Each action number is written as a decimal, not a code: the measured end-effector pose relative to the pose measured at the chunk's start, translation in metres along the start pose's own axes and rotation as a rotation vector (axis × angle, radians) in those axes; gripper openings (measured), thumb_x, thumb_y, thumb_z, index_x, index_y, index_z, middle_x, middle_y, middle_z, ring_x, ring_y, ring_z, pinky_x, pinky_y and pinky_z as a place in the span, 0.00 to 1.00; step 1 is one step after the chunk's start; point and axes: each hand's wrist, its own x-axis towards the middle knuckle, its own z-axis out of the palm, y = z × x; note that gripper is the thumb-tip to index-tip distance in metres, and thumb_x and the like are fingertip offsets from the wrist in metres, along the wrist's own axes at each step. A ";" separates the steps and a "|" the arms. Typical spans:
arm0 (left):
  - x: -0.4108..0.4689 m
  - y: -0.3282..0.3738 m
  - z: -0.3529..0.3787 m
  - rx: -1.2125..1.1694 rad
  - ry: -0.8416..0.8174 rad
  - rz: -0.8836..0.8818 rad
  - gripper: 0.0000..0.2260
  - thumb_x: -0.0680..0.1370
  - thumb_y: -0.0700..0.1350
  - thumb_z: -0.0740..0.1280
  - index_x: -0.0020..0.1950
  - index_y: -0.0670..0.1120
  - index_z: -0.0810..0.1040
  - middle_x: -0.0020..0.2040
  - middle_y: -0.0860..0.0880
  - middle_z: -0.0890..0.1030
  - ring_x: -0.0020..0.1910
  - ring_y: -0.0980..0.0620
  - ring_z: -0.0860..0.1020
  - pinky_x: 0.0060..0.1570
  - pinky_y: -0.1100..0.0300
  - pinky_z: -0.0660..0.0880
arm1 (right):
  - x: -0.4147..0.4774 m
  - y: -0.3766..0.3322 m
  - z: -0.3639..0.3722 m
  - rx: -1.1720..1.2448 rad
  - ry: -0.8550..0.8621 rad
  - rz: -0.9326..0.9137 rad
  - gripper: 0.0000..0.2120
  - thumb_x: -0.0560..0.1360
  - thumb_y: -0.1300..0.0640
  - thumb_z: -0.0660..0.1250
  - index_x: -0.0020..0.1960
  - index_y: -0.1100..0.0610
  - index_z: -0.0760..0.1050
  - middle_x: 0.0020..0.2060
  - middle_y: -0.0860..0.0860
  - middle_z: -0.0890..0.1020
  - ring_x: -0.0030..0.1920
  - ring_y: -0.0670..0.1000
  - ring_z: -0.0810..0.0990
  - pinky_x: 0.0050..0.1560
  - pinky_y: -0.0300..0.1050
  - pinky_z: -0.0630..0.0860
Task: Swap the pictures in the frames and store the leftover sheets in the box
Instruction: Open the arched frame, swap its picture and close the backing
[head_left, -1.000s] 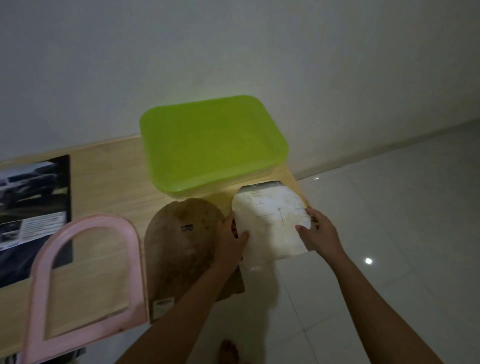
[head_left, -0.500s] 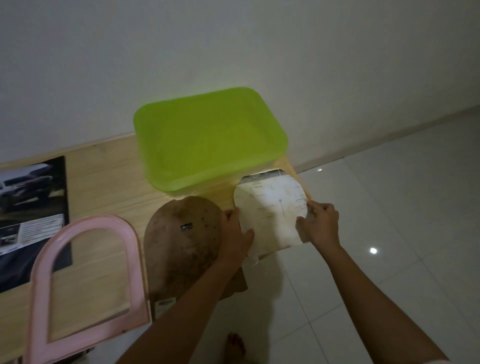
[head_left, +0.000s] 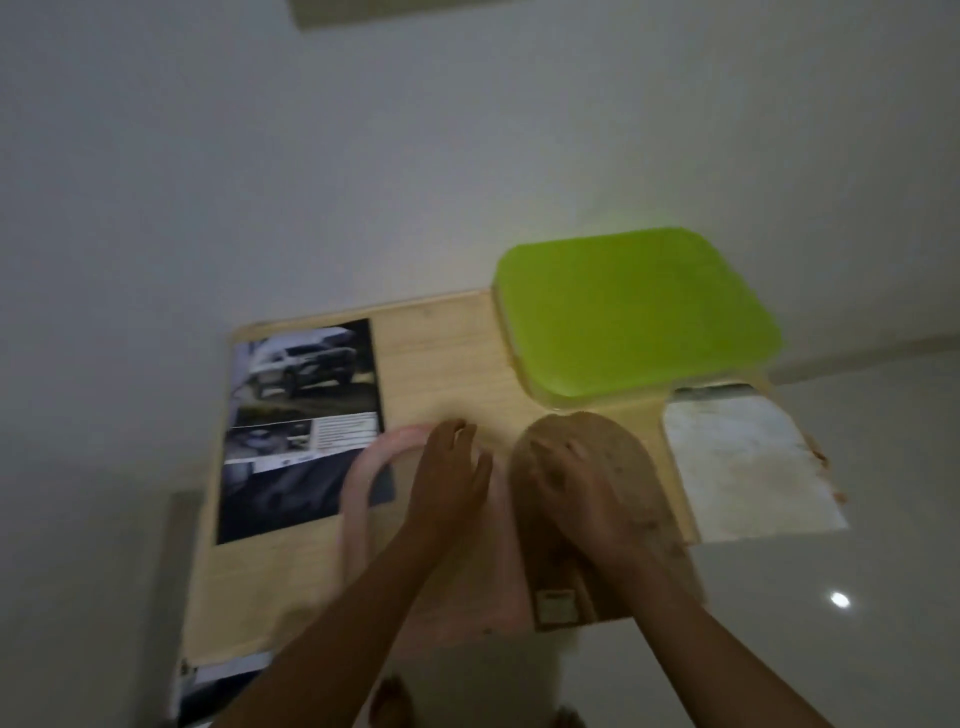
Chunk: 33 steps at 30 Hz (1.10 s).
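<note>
A pink arched frame (head_left: 358, 483) lies flat on the wooden table (head_left: 441, 353), and my left hand (head_left: 449, 467) rests over its upper part with the fingers stretched out. To its right lies a brown arched backing board (head_left: 623, 457); my right hand (head_left: 576, 483) is flat on it, fingers spread. A white arched sheet (head_left: 748, 467) lies alone at the table's right edge and overhangs it. The green-lidded box (head_left: 634, 312) stands shut at the back right. A dark car picture (head_left: 301, 415) lies at the left, its corner under the frame. The frame is blurred.
The table stands against a white wall, with tiled floor to the right and below. Another printed sheet (head_left: 218, 680) pokes out under the table's near left corner. My foot (head_left: 392, 701) shows beneath the front edge.
Both hands let go of the white sheet, which now lies at the table's right edge. They moved left: the left onto the pink frame, the right onto the brown board. The view swung left.
</note>
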 end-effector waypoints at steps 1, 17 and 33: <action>0.000 -0.023 -0.017 0.035 0.038 -0.004 0.20 0.78 0.47 0.55 0.64 0.37 0.72 0.65 0.38 0.72 0.65 0.41 0.69 0.66 0.54 0.63 | 0.009 -0.022 0.016 0.006 -0.025 -0.035 0.15 0.72 0.55 0.65 0.56 0.59 0.77 0.52 0.57 0.79 0.55 0.58 0.77 0.56 0.40 0.66; 0.015 -0.248 -0.103 0.284 -0.048 -0.054 0.32 0.77 0.66 0.46 0.75 0.48 0.54 0.76 0.42 0.55 0.74 0.41 0.53 0.69 0.46 0.49 | 0.175 -0.174 0.152 -0.079 -0.252 -0.080 0.36 0.75 0.48 0.66 0.75 0.57 0.52 0.75 0.55 0.54 0.74 0.54 0.54 0.73 0.47 0.56; 0.045 -0.266 -0.090 0.334 0.051 -0.071 0.32 0.77 0.66 0.46 0.76 0.49 0.55 0.76 0.42 0.52 0.75 0.43 0.50 0.71 0.49 0.48 | 0.201 -0.187 0.178 -0.158 -0.182 -0.066 0.41 0.74 0.44 0.65 0.75 0.61 0.48 0.75 0.56 0.54 0.75 0.54 0.52 0.73 0.45 0.52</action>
